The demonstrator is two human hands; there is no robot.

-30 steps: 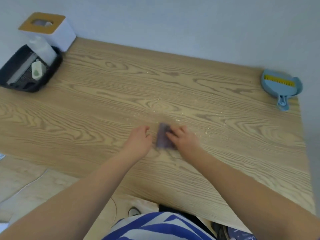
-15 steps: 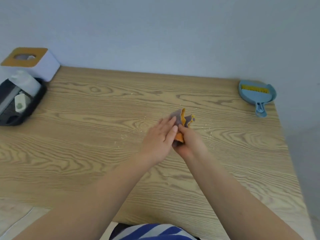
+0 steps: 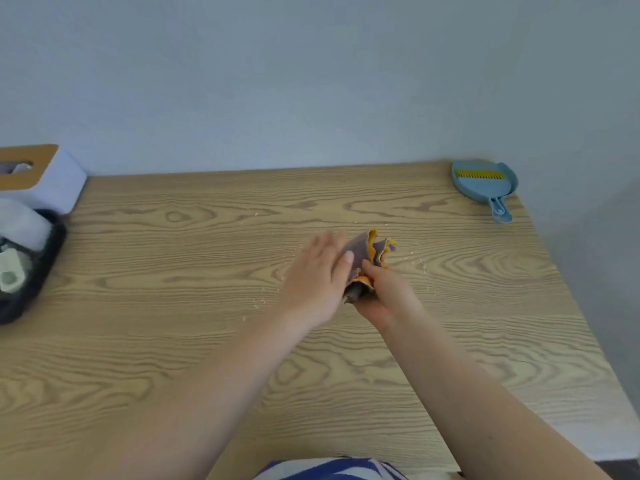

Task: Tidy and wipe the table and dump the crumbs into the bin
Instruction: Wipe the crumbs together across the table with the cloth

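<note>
Above the middle of the wooden table (image 3: 173, 306), the right hand (image 3: 388, 296) gripped a bunched grey-and-orange cleaning cloth (image 3: 372, 252), fingers curled round its lower end. The left hand (image 3: 317, 278) lay flat against the cloth, fingers straight and together. Crumbs (image 3: 423, 266) dotted the wood nearby; a blue dustpan (image 3: 483, 183) sat at the far right corner.

Soft, even daylight lights the wooden table (image 3: 173, 306) without glare and with only faint shadows, while the wide lens bows its far edge, the whole view is slightly smeared, and the black tray (image 3: 41, 271) at its left end is the blurriest part.
</note>
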